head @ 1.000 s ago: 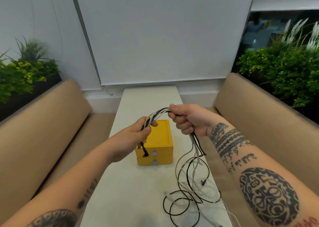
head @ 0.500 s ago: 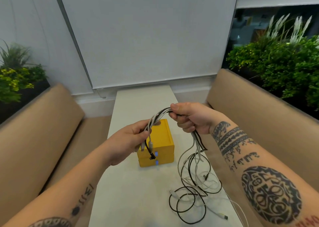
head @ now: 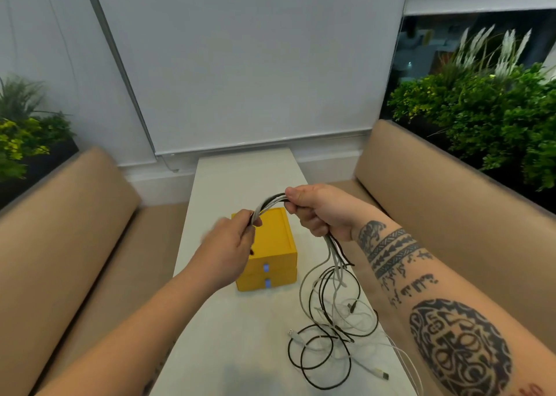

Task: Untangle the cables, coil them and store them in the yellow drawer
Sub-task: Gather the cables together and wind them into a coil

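Observation:
Both hands hold one bundle of black and white cables (head: 270, 203) above the table. My right hand (head: 319, 209) grips the bundle in a fist at its top. My left hand (head: 228, 245) pinches the bundle's short end between thumb and fingers, and a black plug shows below that hand. From my right fist the strands hang down into a tangled heap of cables (head: 334, 332) on the table's near right. The yellow drawer box (head: 270, 245), two drawers with blue pulls, both closed, stands under my hands at mid-table.
The narrow white table (head: 240, 335) runs away from me to the blind-covered wall. Tan upholstered benches (head: 75, 230) flank it on both sides. Planters of green plants (head: 487, 116) stand behind each bench.
My left hand has slid along the bundle and turned, so the loose plugs now sit mostly behind it. The view has shifted slightly. My right fist keeps its grip.

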`<move>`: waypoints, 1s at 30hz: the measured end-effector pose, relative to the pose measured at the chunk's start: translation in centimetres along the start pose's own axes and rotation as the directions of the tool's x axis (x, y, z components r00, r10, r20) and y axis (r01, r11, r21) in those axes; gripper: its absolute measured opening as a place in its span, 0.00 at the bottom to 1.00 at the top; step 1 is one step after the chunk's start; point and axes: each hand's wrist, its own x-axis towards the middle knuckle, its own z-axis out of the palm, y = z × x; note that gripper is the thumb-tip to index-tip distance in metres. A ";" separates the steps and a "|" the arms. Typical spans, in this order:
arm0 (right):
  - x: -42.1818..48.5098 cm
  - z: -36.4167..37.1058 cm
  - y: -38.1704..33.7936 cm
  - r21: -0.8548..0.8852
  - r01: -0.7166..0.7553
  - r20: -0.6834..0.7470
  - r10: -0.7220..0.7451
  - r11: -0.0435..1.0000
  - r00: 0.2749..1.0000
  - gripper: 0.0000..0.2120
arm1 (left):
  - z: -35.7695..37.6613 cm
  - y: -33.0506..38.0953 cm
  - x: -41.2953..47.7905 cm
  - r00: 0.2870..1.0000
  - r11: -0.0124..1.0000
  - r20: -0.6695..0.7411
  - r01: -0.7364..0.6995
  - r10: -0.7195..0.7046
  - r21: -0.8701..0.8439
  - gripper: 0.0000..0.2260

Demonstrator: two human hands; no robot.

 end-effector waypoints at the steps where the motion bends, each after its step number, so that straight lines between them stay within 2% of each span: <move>1: 0.1 -0.1 0.2 0.031 -0.045 -0.009 0.045 0.998 0.999 0.18 | 0.4 -0.7 0.2 0.990 0.976 -0.100 -0.076 0.098 0.204 0.08; 2: 0.1 -0.3 0.3 0.079 -0.101 -0.004 0.102 0.992 0.995 0.18 | 0.7 -1.1 0.2 0.966 0.937 -0.168 -0.136 0.198 0.321 0.09; 4: 0.2 -0.5 0.6 0.208 -0.234 0.061 0.227 0.950 0.972 0.18 | 1.0 -1.7 0.1 0.931 0.891 -0.190 -0.218 0.313 0.398 0.13; 6: 0.1 -0.7 1.1 0.329 -0.362 0.179 0.319 0.872 0.931 0.17 | 1.1 -2.4 0.1 0.921 0.884 -0.215 -0.216 0.326 0.415 0.17; 8: 0.0 -0.8 2.0 0.412 -0.446 0.292 0.349 0.794 0.890 0.15 | 1.2 -3.0 0.2 0.895 0.855 -0.234 -0.244 0.381 0.458 0.22; 11: 0.0 -0.9 3.2 0.490 -0.475 0.331 0.348 0.731 0.877 0.14 | 1.8 -2.9 0.4 0.892 0.851 -0.218 -0.268 0.396 0.453 0.24; 13: 0.2 -0.9 3.5 0.517 -0.432 0.256 0.348 0.739 0.902 0.16 | 2.5 -2.3 0.4 0.914 0.899 -0.219 -0.251 0.343 0.359 0.19; 15: 0.5 -0.6 3.5 0.531 -0.347 0.127 0.333 0.773 0.934 0.16 | 3.0 -1.2 -0.2 0.946 0.958 -0.217 -0.194 0.240 0.212 0.19; 17: 0.9 -0.1 3.6 0.536 -0.259 0.012 0.300 0.803 0.954 0.16 | 3.6 0.2 -0.8 0.970 0.991 -0.213 -0.128 0.117 -0.040 0.22; 18: 1.1 0.1 3.7 0.527 -0.212 -0.035 0.270 0.823 0.962 0.16 | 3.7 1.1 -0.9 0.983 0.968 -0.185 -0.053 0.007 -0.245 0.24; 20: 1.4 0.3 3.8 0.461 -0.103 -0.116 0.174 0.881 0.978 0.17 | 3.3 2.6 -0.6 0.976 0.776 -0.027 0.155 -0.217 -0.611 0.25; 22: 1.3 -0.1 3.6 0.300 0.008 -0.163 0.043 0.954 0.986 0.17 | 2.3 2.6 0.1 0.938 0.649 0.196 0.340 -0.286 -0.681 0.27; 25: 0.8 -0.9 2.8 -0.062 0.126 -0.168 -0.135 0.990 0.977 0.16 | 0.9 1.5 0.3 0.858 0.584 0.479 0.489 -0.186 -0.648 0.25; 28: 0.0 -1.0 1.7 -0.360 0.192 -0.104 -0.244 0.913 0.964 0.14 | 0.4 0.6 -0.3 0.818 0.553 0.571 0.506 -0.066 -0.662 0.20; 30: -0.4 -0.7 1.1 -0.498 0.236 -0.042 -0.295 0.834 0.955 0.14 | 0.2 0.1 -0.7 0.768 0.520 0.637 0.517 0.070 -0.680 0.20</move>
